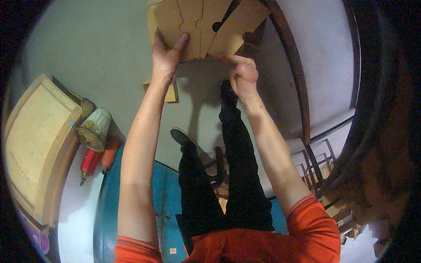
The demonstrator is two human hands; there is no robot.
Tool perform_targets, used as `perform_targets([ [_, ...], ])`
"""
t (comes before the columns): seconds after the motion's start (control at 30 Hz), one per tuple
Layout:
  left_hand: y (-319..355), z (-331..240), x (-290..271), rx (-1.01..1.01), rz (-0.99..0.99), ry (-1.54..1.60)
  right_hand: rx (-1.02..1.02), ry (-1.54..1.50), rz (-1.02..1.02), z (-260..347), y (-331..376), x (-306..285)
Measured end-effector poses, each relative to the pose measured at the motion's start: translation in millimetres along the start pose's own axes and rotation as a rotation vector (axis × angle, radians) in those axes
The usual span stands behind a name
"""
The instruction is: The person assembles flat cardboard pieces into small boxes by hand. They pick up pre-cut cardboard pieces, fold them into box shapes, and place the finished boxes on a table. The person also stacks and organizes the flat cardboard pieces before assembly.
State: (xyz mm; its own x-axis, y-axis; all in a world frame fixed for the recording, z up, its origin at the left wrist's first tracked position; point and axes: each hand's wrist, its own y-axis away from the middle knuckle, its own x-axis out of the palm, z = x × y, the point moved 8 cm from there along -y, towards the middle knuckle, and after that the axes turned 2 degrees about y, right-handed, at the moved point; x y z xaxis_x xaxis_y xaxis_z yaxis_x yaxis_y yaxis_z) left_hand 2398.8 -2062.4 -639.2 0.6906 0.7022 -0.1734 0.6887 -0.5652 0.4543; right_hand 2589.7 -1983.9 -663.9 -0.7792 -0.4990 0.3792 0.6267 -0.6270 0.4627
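Note:
A brown cardboard box (188, 17) is held out at arm's length, its flaps facing up. Curved cuts and two round notches show in the flaps, and one flap (237, 28) slants up at the right. My left hand (167, 55) grips the box's near left corner, thumb on top and fingers down the side. At the near edge of the slanted flap, my right hand (243, 74) is closed with its fingertips on the cardboard. The far end of the box runs out of view.
Below the box, a smaller cardboard piece (172, 93) is partly hidden by my left forearm. On the left stand a large pale framed board (39, 144), a worn metal bucket (97, 125) and red tool-like objects (92, 161). A dark brown curved bar (296, 65) runs along the right.

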Motion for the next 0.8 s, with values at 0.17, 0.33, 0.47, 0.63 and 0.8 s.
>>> perform_targets([
  [0.17, -1.2, 3.9, 7.1, 0.059, -0.009, -0.08, 0.052, 0.237, -0.04, -20.9, -13.2, -4.7],
  [0.33, -3.8, 13.0, 6.7, 0.127, -0.088, -0.168, 0.098, 0.242, -0.084, -30.0, -20.1, -2.4],
  [0.47, -4.9, 13.8, 9.8, 0.065, 0.018, -0.096, 0.34, -0.591, -0.314, -36.1, -25.6, -8.3],
  [0.63, -4.4, 21.4, 9.3, 0.065, -0.065, -0.226, 0.214, -0.365, -0.222, -12.3, -52.1, 14.4],
  [0.8, 1.2, 8.0, 15.9, 0.075, -0.096, -0.174, 0.336, -0.238, -0.163, -38.3, -66.2, 20.5],
])
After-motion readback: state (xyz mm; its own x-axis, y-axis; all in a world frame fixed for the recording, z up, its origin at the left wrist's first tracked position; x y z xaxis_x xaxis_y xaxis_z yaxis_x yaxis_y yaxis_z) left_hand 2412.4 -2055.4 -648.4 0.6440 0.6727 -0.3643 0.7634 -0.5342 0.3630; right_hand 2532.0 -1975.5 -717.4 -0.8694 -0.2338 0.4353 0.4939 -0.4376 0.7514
